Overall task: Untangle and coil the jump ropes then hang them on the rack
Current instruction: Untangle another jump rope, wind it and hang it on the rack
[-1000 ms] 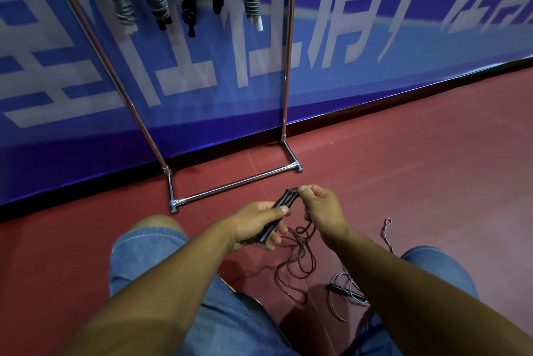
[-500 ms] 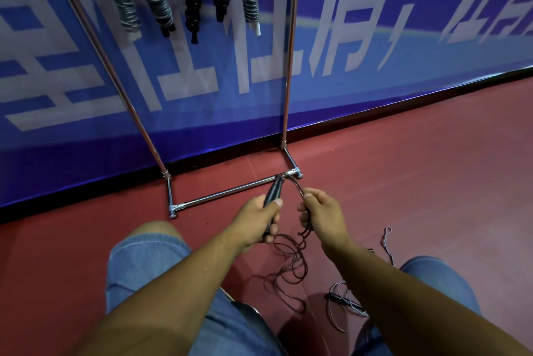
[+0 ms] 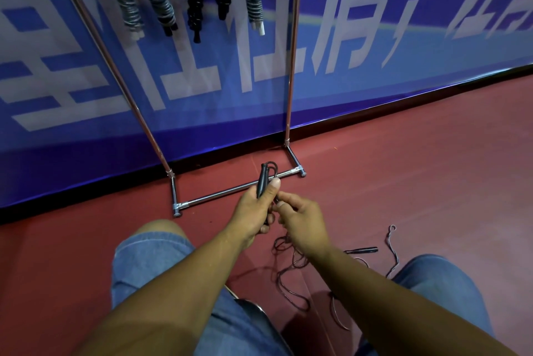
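A glossy blue banner point(image 3: 375, 81) fills the wall, printed with big white block characters, cropped and slanted so that no word can be made out. Below it lies a matte red floor point(image 3: 418, 177). A chrome tube rack point(image 3: 236, 190) stands against the banner, two thin poles rising from a base of round bars with small capped feet. Five coiled ropes point(image 3: 158, 4) hang from its top: three wound in silvery cord, two in black, some with white handle tips. The person sits facing it in blue denim shorts point(image 3: 150, 263). The left hand point(image 3: 248, 211) grips slim, tapered black handles point(image 3: 263, 179) upright in front of the base bar, thumb pressed against them. The right hand point(image 3: 302, 220), fingers curled, pinches the thin dark cord point(image 3: 291, 266) just beside the left thumb; the cord falls in loose tangled loops onto the floor between the knees. Another black handle point(image 3: 362, 250) lies on the floor near the right knee, with a thin stray cord point(image 3: 392, 243) beside it.
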The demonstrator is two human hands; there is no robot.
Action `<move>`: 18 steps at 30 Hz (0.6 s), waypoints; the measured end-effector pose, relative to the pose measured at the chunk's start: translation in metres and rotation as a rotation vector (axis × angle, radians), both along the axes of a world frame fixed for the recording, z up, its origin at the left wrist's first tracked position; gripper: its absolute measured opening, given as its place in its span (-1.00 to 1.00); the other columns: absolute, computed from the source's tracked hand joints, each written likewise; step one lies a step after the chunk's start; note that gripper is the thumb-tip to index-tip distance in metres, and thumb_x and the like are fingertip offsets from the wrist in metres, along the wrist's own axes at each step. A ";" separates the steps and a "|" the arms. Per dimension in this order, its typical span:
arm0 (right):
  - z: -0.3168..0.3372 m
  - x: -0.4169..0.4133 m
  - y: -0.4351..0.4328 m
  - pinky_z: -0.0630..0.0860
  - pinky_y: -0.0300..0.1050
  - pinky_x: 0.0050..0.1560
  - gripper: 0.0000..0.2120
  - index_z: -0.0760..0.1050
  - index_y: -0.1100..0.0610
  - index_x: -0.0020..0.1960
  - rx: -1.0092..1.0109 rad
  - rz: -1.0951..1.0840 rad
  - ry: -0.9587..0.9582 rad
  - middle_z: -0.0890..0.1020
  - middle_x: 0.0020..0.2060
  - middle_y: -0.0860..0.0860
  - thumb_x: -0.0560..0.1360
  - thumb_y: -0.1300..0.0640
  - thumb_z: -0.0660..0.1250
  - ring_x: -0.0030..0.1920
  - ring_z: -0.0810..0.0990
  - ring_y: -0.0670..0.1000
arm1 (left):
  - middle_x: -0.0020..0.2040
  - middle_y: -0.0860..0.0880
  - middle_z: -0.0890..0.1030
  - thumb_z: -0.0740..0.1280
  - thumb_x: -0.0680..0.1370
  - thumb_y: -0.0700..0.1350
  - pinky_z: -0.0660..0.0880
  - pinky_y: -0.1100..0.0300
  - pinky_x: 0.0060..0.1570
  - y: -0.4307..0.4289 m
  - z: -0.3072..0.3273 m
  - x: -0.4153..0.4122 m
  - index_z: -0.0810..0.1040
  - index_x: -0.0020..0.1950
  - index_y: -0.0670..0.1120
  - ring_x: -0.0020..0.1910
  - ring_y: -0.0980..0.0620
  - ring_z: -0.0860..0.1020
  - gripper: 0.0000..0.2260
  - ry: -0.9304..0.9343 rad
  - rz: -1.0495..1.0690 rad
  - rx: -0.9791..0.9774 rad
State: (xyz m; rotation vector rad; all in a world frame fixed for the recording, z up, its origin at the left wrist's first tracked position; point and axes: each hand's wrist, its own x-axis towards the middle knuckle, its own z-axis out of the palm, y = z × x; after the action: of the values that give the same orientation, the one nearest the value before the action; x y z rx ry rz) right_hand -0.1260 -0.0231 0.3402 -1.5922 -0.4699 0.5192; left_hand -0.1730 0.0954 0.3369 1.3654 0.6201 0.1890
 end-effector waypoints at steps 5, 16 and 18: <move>-0.001 0.004 0.002 0.28 -0.08 -0.32 -0.60 0.71 0.02 0.15 0.038 0.111 0.227 0.51 -0.33 0.10 0.57 0.36 0.20 -0.30 0.34 0.06 | -0.37 -0.02 0.47 0.34 0.64 0.15 0.22 0.28 -0.54 0.000 -0.005 0.001 0.46 -0.06 -0.08 -0.49 0.08 0.39 -0.70 0.015 0.008 0.033; 0.003 -0.003 0.002 0.43 -0.13 -0.40 -0.90 0.43 0.21 -0.07 -0.011 0.056 0.211 0.63 -0.39 0.09 0.56 0.33 0.34 -0.37 0.60 0.03 | -0.37 -0.06 0.45 0.25 0.70 -0.05 0.34 0.24 -0.54 0.001 -0.010 0.004 0.45 -0.09 -0.15 -0.52 0.05 0.40 -0.77 0.062 0.123 -0.013; -0.001 -0.003 0.002 0.54 -0.08 -0.33 -0.89 0.45 0.17 -0.10 -0.095 0.048 0.111 0.63 -0.41 -0.04 0.54 0.27 0.37 -0.36 0.62 -0.03 | -0.37 -0.08 0.45 0.25 0.70 -0.04 0.32 0.23 -0.52 0.006 -0.012 0.003 0.45 -0.12 -0.16 -0.50 0.03 0.40 -0.74 0.071 0.171 -0.031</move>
State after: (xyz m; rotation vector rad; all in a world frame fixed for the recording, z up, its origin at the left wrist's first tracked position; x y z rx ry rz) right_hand -0.1288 -0.0214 0.3391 -1.6362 -0.4055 0.6717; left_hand -0.1696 0.1009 0.3253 1.2938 0.7974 0.2681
